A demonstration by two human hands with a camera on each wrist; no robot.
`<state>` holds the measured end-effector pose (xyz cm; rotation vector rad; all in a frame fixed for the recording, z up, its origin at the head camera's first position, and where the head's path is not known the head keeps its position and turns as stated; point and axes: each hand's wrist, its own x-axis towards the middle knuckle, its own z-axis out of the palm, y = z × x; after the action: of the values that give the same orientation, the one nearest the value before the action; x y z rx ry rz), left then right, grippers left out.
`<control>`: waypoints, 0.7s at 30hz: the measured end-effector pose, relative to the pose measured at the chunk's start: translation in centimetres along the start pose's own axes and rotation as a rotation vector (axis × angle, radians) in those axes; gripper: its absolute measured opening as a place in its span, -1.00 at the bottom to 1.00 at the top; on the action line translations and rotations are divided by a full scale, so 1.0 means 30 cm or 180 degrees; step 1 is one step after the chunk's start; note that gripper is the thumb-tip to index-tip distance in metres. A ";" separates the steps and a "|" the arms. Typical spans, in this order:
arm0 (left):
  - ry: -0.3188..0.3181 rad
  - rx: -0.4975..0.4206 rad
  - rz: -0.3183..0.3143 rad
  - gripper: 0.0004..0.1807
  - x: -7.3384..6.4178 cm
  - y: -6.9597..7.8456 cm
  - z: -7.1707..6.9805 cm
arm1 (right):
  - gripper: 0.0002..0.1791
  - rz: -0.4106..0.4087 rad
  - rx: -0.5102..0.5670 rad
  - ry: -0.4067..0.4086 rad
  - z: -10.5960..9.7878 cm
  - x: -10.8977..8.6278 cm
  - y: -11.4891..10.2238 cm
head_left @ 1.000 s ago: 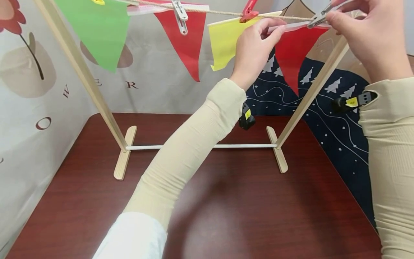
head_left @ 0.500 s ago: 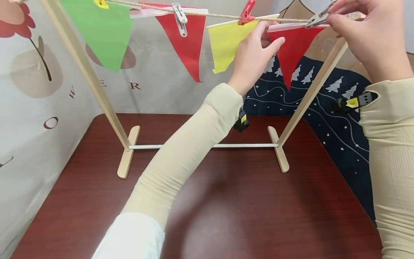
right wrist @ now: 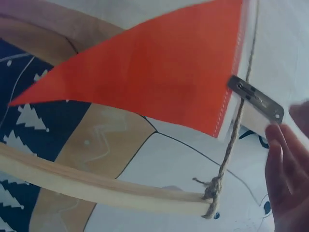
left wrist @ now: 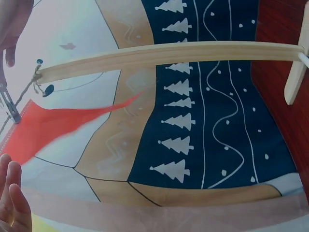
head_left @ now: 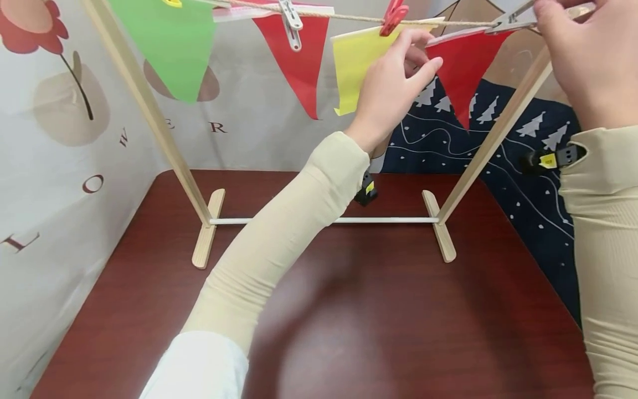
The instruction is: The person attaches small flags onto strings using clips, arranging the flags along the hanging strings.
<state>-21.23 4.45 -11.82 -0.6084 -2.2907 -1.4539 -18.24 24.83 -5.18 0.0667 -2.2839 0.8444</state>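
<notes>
A red pennant (head_left: 466, 66) hangs from the cord (head_left: 344, 18) near its right end. A grey metal clothespin (head_left: 513, 24) sits on the pennant's top edge and the cord, its handles spread apart. My right hand (head_left: 593, 61) is just right of those handles. In the right wrist view its extended fingertips (right wrist: 275, 133) lie right at the handle end of the clothespin (right wrist: 258, 99). My left hand (head_left: 391, 83) hovers in front of the yellow flag (head_left: 354, 64), fingers loosely bent beside the red pennant's upper left corner. No object shows in its grasp.
Further left hang another red pennant (head_left: 294, 61) with a grey clothespin (head_left: 291, 25) and a green pennant (head_left: 169, 50). A red clothespin (head_left: 394, 18) grips the yellow flag. Wooden posts (head_left: 498, 130) stand on the dark red table (head_left: 399, 310), joined low by a white rod (head_left: 384, 220).
My right hand has drawn off rightward from the clothespin, whose handles have sprung apart. My left hand has eased away from the red pennant's corner. The whole view has shifted slightly.
</notes>
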 end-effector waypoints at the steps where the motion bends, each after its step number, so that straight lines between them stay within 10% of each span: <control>1: -0.0013 0.0013 0.0020 -0.51 -0.005 0.002 0.000 | -0.59 0.0019 -0.0077 0.0083 0.001 -0.006 0.000; 15: -0.0087 0.0449 0.0494 -0.71 -0.101 -0.004 -0.071 | -0.62 -0.0360 -0.0367 0.0609 0.036 -0.107 -0.043; 21: -0.0225 0.0594 0.0614 -0.71 -0.177 -0.016 -0.104 | -0.49 -0.1167 -0.0395 0.0809 0.063 -0.163 -0.010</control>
<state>-16.80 0.56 -13.62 -0.8095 -2.3138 -1.1326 -15.57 22.59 -9.11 0.2954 -1.9960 0.4892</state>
